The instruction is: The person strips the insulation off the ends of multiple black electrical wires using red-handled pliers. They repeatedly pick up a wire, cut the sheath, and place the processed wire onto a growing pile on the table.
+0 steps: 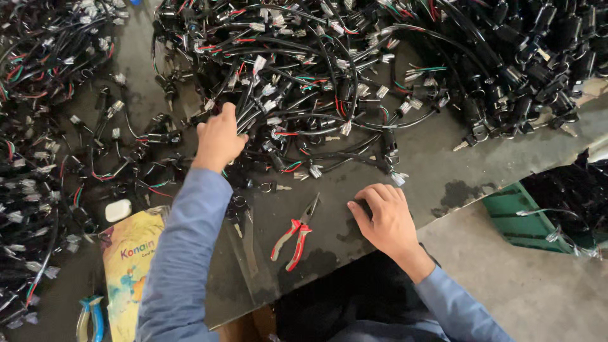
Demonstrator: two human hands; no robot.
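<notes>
I see hands at a heap of black wire harnesses point(304, 82)

Left hand point(218, 139) reaches into the heap, fingers closing on cables; right hand point(383, 218) rests curled, empty, on the dark table point(437, 164) — red-handled pliers point(296, 234) lie between.

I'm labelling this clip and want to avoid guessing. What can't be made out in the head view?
- Left hand: fingertips buried in the wire harness pile; which cable it grips cannot be told.
- Right hand: curled knuckles-up on the dark table; anything beneath it is hidden.
- Blue-handled tool: cut off by the bottom edge.
- Green crate: contents too dark to identify.
- Red-handled pliers: fully visible, untouched.
</notes>
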